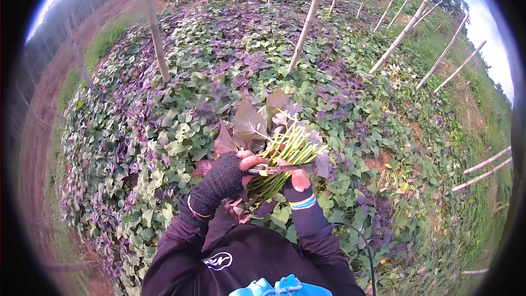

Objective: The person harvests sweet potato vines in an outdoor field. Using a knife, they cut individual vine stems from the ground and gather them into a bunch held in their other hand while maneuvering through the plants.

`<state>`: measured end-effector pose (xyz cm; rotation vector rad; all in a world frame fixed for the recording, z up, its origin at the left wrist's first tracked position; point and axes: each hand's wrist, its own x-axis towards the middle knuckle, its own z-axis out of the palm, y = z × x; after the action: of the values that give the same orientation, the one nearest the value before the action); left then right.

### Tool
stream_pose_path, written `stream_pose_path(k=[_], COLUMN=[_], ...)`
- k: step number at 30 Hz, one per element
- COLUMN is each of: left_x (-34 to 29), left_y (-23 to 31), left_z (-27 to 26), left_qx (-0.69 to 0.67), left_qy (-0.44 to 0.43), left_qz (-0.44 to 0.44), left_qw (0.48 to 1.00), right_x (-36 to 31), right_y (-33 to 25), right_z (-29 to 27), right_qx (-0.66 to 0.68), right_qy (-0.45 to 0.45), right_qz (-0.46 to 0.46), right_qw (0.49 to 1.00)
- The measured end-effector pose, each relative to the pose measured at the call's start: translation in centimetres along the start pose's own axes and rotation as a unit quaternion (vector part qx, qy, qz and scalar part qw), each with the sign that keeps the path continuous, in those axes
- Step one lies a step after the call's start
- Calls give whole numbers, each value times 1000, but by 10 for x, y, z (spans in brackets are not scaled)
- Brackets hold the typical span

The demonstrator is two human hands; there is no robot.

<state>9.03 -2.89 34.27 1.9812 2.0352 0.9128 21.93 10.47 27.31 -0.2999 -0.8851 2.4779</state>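
Note:
In front of my chest, my right hand (297, 177) is closed around a bundle of leafy stems (296, 148). The thin green stems fan out to the upper right, and their lower part shows below the hands. Broad purplish leaves (250, 123) spread from the bundle's far left side. My left hand (251, 161), in a dark fuzzy fingerless glove, is closed on the handle of a knife (290, 168). Its dark blade lies across the stems, pointing right, close over my right fingers. Part of the handle is hidden by my left fingers.
Dense green and purple leafy vines (186, 104) cover the ground around me. Wooden poles (309, 22) stand or lean in rows ahead. Two poles (482, 172) lie low at the right. A thin black cable (368, 246) curves beside my right arm.

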Motion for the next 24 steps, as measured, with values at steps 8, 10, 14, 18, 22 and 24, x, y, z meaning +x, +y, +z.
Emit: stream_pose_path(k=[8,10,14,18,22,24], left_x=[-22,-24,-54,-106,-74,-24], left_y=[-41,-50,-94,-136,-78,-34], left_z=[40,31,-41,-133,-139,-98], left_qx=[-262,-400,-275,-21,-96,-187], left_qy=[160,298,570,718,543,393], left_qz=[-73,-177,-177,-154,-159,-178], left_qw=[949,849,754,679,819,882], right_x=[-5,-4,-4,-10,-14,-16], right_y=[3,6,8,5,5,4], right_z=[8,-7,-23,-32,-25,-16], right_qx=[16,-4,-16,-34,-44,-36], right_qy=[68,112,185,189,181,181], right_qz=[-18,-40,-82,-122,-103,-85], right_qw=[997,993,979,974,977,979])
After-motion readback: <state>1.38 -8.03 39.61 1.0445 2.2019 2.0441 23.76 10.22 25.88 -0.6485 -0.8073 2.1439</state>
